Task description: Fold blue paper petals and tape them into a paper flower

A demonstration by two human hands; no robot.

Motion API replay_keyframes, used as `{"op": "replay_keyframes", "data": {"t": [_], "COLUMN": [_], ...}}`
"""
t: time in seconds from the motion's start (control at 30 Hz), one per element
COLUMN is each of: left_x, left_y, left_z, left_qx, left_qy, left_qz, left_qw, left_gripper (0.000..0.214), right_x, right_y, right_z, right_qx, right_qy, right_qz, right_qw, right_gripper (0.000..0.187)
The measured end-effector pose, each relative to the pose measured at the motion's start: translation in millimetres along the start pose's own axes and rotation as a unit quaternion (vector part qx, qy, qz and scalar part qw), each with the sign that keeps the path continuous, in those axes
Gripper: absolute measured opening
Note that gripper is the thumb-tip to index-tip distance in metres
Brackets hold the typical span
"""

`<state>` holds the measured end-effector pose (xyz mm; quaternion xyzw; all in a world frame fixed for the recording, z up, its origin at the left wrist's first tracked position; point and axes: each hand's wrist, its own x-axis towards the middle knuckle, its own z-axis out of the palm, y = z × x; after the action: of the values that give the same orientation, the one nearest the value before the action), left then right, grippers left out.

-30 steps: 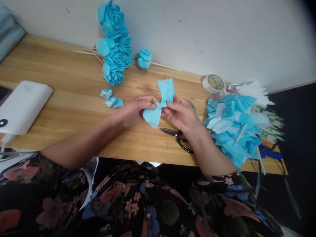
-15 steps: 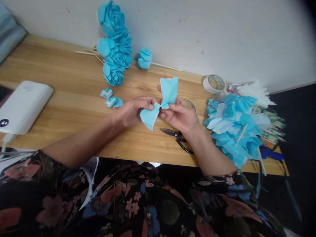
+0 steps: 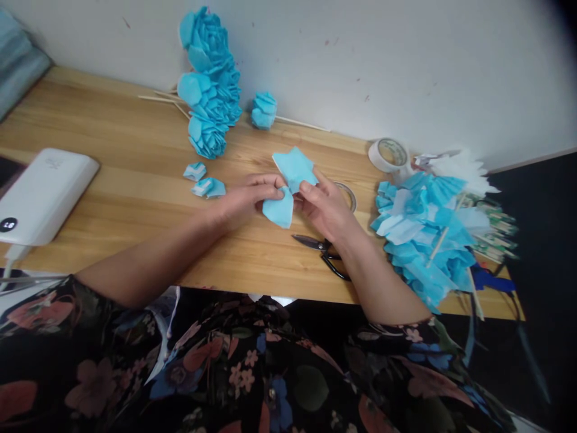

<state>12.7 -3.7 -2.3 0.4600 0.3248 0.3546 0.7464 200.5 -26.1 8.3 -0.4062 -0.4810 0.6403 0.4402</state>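
Above the middle of the wooden table, my left hand (image 3: 256,195) and my right hand (image 3: 328,205) pinch a strip of light blue crepe paper (image 3: 295,167) between them. The strip narrows at the middle, where my fingertips nearly meet. One end flares upward by my right thumb, and the other hangs below my left thumb. Under my right wrist lies a pair of black-handled scissors (image 3: 315,243). Two small folded blue paper pieces (image 3: 207,187) rest to the left of my left hand. A tape roll (image 3: 348,197) is partly covered by my right hand.
Blue paper roses (image 3: 211,99) on sticks lean against the wall. A single blue bud (image 3: 264,110) on a stick lies beside them. At right are white tape (image 3: 388,154) and a heap of blue paper (image 3: 428,240). A white power bank (image 3: 49,195) sits at left.
The upper flap of the blue paper has tipped to the left and lower. The lower flap has swung slightly to the right, and my right hand has turned a little.
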Motion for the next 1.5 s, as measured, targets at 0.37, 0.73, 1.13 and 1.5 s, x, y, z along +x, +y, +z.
{"op": "replay_keyframes", "data": {"t": [0.37,0.73,1.13,1.5], "left_x": [-1,-1,1,-1], "left_y": [0,5,6,12], "left_z": [0.2,0.1,-4.9,-3.2], "left_qx": [0.018,0.010,0.038,0.042], "left_qy": [0.006,0.012,0.007,0.052], "left_qz": [-0.009,-0.036,-0.035,-0.039], "left_qw": [1.000,0.999,0.999,0.997], "left_gripper": [0.018,0.017,0.017,0.017], "right_x": [5,6,7,8], "right_y": [7,4,5,6], "right_z": [-10,-14,-22,-23], "right_qx": [-0.079,-0.090,-0.126,-0.118], "right_qy": [0.038,0.003,-0.004,-0.013], "right_qz": [-0.043,-0.059,-0.058,-0.054], "right_qw": [0.995,0.994,0.990,0.992], "right_gripper": [0.057,0.063,0.069,0.060]}}
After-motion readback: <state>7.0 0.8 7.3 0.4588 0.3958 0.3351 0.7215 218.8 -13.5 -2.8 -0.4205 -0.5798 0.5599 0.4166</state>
